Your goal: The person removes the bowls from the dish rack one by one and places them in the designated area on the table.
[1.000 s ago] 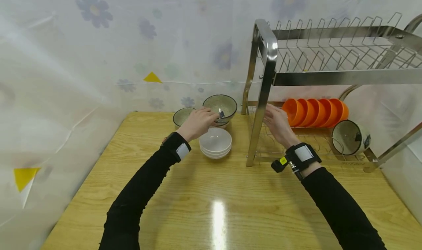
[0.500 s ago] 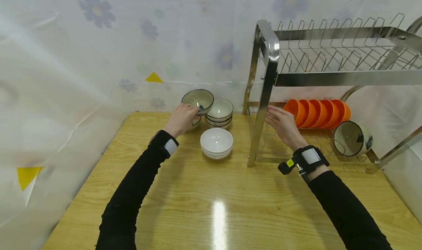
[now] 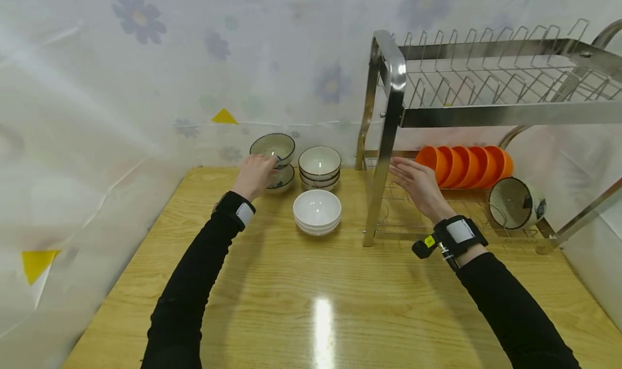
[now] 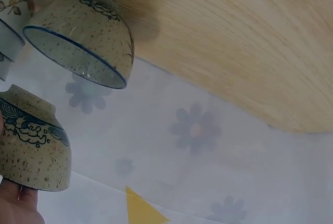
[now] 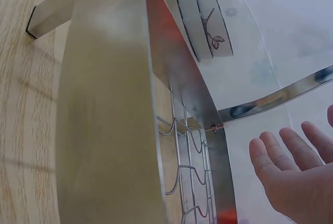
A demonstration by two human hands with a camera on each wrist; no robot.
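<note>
My left hand (image 3: 255, 175) grips a speckled beige bowl (image 3: 272, 143) with a dark rim by its near side. It hangs close above a matching bowl (image 3: 282, 181) on the table. The left wrist view shows the held bowl (image 4: 34, 154) with blue wave patterns, apart from the other bowl (image 4: 91, 37). To the right stands a stack of dark-rimmed pale bowls (image 3: 319, 162), with a stack of plain white bowls (image 3: 317, 209) in front. My right hand (image 3: 419, 188) holds nothing; its fingers extend behind the rack's left post, and in the right wrist view they are spread (image 5: 299, 156).
A two-tier metal dish rack (image 3: 505, 115) fills the right side. Its lower tier bears a row of orange bowls (image 3: 461, 166) and a speckled bowl (image 3: 515, 202) on its side. A flowered plastic sheet (image 3: 291, 45) hangs behind the wooden table (image 3: 272, 293).
My left hand has carried the speckled bowl leftward from above the dark-rimmed stack to above the other speckled bowl. My right hand has stayed near the rack post, with only a small shift.
</note>
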